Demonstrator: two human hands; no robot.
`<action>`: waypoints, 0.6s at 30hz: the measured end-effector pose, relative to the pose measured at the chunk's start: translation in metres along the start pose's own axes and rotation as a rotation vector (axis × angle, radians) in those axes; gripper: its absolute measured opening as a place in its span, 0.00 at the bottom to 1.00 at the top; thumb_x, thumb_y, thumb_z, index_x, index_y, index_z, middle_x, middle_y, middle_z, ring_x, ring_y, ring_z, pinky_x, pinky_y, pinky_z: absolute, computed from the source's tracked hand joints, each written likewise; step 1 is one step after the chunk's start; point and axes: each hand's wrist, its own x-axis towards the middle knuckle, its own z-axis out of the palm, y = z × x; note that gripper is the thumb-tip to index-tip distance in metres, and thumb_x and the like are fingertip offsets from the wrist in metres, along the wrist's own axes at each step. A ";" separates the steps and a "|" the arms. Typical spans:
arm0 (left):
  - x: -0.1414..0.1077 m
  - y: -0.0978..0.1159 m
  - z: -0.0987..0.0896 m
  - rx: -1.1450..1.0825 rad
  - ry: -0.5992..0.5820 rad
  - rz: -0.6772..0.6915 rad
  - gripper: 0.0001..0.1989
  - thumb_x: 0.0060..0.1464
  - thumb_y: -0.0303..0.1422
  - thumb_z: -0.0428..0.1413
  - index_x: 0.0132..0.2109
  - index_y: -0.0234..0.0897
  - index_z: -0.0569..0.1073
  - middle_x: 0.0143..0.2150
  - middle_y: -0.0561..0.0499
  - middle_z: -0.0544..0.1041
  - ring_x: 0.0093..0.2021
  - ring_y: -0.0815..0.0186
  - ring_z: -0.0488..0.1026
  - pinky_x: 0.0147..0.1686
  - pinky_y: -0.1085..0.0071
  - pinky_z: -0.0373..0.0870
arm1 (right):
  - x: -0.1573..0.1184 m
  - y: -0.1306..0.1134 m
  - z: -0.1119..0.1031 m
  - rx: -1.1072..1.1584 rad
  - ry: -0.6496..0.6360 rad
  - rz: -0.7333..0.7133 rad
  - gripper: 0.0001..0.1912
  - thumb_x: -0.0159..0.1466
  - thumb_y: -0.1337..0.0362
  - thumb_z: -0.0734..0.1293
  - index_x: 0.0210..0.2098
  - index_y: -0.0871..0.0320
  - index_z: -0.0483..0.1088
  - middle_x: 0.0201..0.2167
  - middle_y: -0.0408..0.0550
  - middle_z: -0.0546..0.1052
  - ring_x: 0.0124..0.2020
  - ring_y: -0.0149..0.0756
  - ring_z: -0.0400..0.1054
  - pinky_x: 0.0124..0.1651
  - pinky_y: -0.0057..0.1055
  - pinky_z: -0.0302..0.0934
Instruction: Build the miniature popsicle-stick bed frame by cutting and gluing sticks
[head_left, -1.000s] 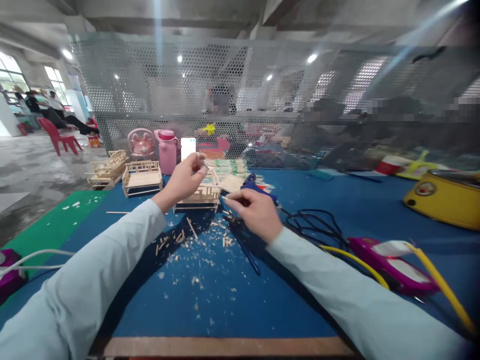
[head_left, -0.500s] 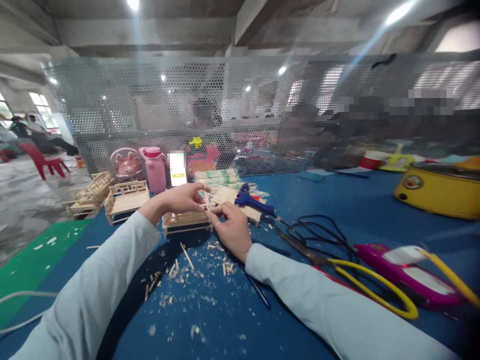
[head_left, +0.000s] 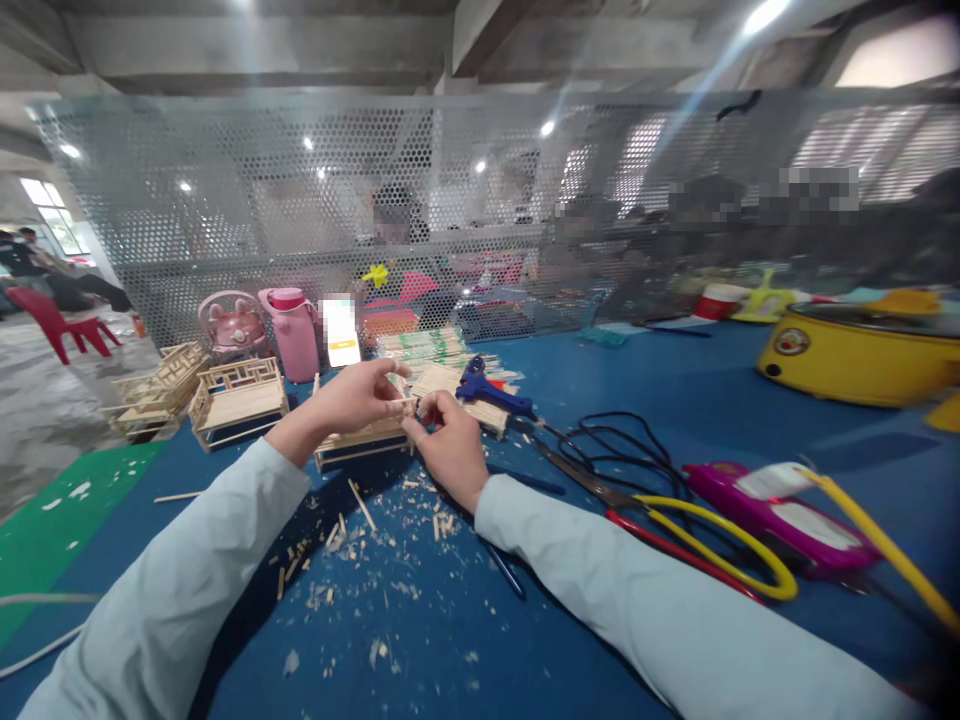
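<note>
A small model bench (head_left: pixel 367 440) of pale wooden sticks stands on the table under both my hands. At its right end my left hand (head_left: pixel 352 400) reaches over from the left, its thumb and fingers pinched on a thin wooden stick (head_left: pixel 409 404). My right hand (head_left: pixel 456 450) meets it from the right, thumb and fingertips closed on the same small spot. The fingers hide most of the stick and part of the bench. Just beyond my right hand, a blue glue gun (head_left: pixel 491 392) lies on a pile of wooden sticks (head_left: pixel 424 347).
Finished-looking stick benches (head_left: pixel 238 400) stand at left, near a pink bottle (head_left: pixel 295 340) and a lit phone (head_left: pixel 341 335). Scissors (head_left: pixel 592 480), a black cable (head_left: pixel 637 450), a purple tool (head_left: pixel 787 520) and a yellow pot (head_left: pixel 862 360) lie right. Wood scraps litter the front; a perforated screen (head_left: pixel 285 200) stands behind.
The view has shifted slightly right, so everything sits further left. My fingertips have drawn closer together at the bench's right end, and less of the stick shows.
</note>
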 end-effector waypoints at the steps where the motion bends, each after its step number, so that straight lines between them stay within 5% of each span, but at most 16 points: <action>1: -0.001 0.000 0.001 0.034 0.012 0.011 0.22 0.44 0.28 0.54 0.49 0.31 0.64 0.30 0.49 0.74 0.29 0.69 0.70 0.29 0.74 0.64 | 0.000 0.001 0.000 -0.004 -0.012 0.000 0.06 0.49 0.67 0.64 0.23 0.56 0.59 0.19 0.37 0.63 0.23 0.28 0.57 0.29 0.26 0.53; 18: -0.002 -0.001 0.007 0.321 0.093 0.120 0.22 0.47 0.29 0.53 0.51 0.34 0.63 0.30 0.50 0.76 0.30 0.67 0.71 0.30 0.74 0.62 | -0.005 0.001 0.004 0.008 -0.012 0.053 0.06 0.48 0.70 0.60 0.25 0.55 0.57 0.19 0.37 0.61 0.22 0.28 0.56 0.28 0.25 0.51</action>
